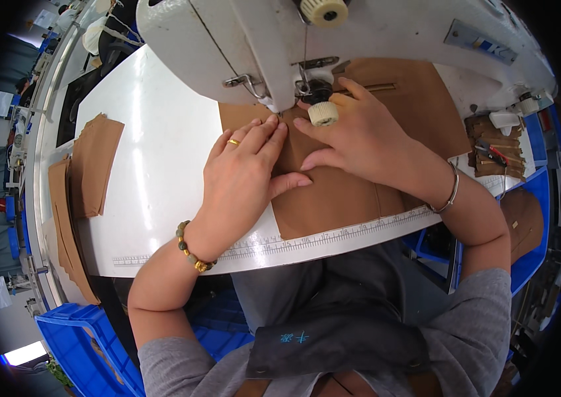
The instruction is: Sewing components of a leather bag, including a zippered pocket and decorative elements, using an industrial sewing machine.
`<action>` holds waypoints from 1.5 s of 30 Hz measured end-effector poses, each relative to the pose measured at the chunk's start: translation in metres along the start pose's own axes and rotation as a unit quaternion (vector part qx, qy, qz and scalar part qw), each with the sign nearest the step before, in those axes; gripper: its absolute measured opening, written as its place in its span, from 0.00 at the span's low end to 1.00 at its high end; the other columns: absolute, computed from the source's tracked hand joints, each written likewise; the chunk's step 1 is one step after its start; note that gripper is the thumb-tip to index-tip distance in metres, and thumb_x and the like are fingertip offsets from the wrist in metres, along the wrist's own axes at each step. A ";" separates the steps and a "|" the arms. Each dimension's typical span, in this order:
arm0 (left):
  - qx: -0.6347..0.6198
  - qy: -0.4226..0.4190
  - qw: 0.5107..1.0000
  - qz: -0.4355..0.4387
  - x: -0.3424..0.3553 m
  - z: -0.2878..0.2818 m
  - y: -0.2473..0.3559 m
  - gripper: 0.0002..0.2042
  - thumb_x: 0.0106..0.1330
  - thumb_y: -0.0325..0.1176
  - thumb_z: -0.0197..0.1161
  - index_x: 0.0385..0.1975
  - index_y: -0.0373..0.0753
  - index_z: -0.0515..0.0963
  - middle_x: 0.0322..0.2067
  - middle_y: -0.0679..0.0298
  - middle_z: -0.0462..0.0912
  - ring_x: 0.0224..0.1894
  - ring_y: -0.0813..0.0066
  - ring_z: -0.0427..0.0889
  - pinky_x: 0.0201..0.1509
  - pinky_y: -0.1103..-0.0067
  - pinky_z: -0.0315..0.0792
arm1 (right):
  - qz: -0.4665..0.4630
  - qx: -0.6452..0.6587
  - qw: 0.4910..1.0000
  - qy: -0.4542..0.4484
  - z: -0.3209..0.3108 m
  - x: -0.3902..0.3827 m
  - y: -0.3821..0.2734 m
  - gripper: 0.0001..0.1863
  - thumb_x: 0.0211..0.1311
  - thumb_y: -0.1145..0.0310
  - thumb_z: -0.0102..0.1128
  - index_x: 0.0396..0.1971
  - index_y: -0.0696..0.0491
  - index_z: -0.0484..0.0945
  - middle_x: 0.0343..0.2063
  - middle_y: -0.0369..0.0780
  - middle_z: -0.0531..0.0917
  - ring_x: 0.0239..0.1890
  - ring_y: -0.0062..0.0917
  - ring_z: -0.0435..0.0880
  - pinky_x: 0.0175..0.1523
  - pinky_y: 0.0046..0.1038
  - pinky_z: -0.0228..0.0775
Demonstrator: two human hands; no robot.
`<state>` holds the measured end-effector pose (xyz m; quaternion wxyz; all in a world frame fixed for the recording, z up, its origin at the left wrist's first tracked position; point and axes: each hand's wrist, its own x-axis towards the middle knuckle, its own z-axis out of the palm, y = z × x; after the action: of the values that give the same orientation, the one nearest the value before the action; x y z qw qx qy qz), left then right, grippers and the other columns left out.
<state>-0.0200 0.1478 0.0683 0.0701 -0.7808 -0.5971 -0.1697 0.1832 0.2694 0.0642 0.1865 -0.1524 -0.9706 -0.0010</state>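
Observation:
A brown fabric piece (333, 202) lies on the white table under the head of a sewing machine (227, 40). My left hand (244, 162) rests on the fabric left of the needle area, its fingers stretched forward and its thumb out to the side. My right hand (366, 135) is on the fabric to the right, fingers spread around the machine's presser foot area. A ribbed cream knob (323, 114) hides part of its fingers. Behind this hand, a slit-like opening (380, 87) shows in the cloth. The needle tip itself is hard to make out.
A printed ruler (333, 236) runs along the table's front edge. Brown cut pieces (97, 165) lie at the left. On the right are a stack of brown pieces (497, 142) with a small red-handled tool, and a blue bin (537, 225). Another blue crate (72, 331) stands lower left.

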 end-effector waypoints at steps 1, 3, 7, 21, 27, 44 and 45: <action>-0.004 -0.003 1.000 -0.002 0.000 0.000 0.000 0.38 0.53 0.58 0.74 0.58 0.36 0.83 0.56 0.57 0.85 0.58 0.54 0.83 0.64 0.65 0.75 | -0.018 0.000 0.999 0.040 -0.006 0.001 0.003 0.27 0.57 0.45 0.72 0.48 0.51 0.90 0.48 0.38 0.88 0.57 0.32 0.83 0.68 0.47 0.71; -0.007 -0.007 1.000 -0.006 -0.001 -0.001 0.000 0.38 0.53 0.58 0.74 0.58 0.36 0.83 0.56 0.57 0.85 0.58 0.54 0.83 0.64 0.65 0.75 | 0.109 -0.036 0.993 0.039 -0.020 0.001 0.013 0.17 0.60 0.49 0.71 0.40 0.45 0.93 0.36 0.36 0.90 0.47 0.32 0.87 0.55 0.39 0.80; -0.009 0.003 1.000 -0.005 -0.001 0.000 -0.001 0.37 0.53 0.58 0.74 0.58 0.36 0.83 0.56 0.57 0.85 0.58 0.55 0.83 0.64 0.65 0.75 | 0.220 0.150 0.947 0.182 -0.031 0.007 0.030 0.11 0.65 0.54 0.68 0.34 0.42 0.93 0.27 0.36 0.88 0.36 0.32 0.88 0.43 0.36 0.79; 0.011 0.007 1.000 0.000 -0.003 0.001 0.002 0.39 0.52 0.59 0.75 0.58 0.36 0.83 0.56 0.59 0.86 0.58 0.57 0.84 0.65 0.65 0.75 | 0.128 0.118 0.966 0.189 -0.025 0.006 0.038 0.11 0.73 0.69 0.59 0.37 0.56 0.89 0.27 0.42 0.87 0.31 0.36 0.87 0.39 0.33 0.76; 0.004 0.002 1.000 -0.007 -0.003 0.000 0.002 0.38 0.52 0.60 0.74 0.58 0.36 0.84 0.56 0.59 0.86 0.59 0.57 0.84 0.65 0.66 0.75 | -0.042 0.113 0.983 0.138 -0.023 0.005 0.048 0.23 0.67 0.52 0.69 0.17 0.52 0.79 0.16 0.40 0.76 0.21 0.37 0.77 0.29 0.38 0.68; -0.004 -0.003 1.000 -0.031 -0.006 0.005 -0.002 0.27 0.64 0.43 0.73 0.63 0.40 0.81 0.62 0.61 0.83 0.65 0.56 0.80 0.68 0.65 0.74 | -0.058 0.134 0.974 0.171 -0.043 -0.013 -0.065 0.23 0.61 0.56 0.76 0.49 0.52 0.80 0.26 0.35 0.80 0.24 0.29 0.82 0.29 0.31 0.72; -0.004 0.002 1.000 -0.027 -0.006 0.003 -0.002 0.27 0.64 0.43 0.73 0.63 0.40 0.81 0.62 0.61 0.83 0.65 0.56 0.80 0.68 0.65 0.74 | -0.008 0.171 0.971 0.168 -0.041 -0.011 -0.080 0.36 0.60 0.57 0.77 0.65 0.58 0.76 0.29 0.36 0.81 0.26 0.28 0.84 0.31 0.30 0.75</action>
<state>-0.0225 0.1438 0.0628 0.0635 -0.7641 -0.6177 -0.1749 0.1841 0.1877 0.1031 0.3702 -0.1079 -0.9123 0.1379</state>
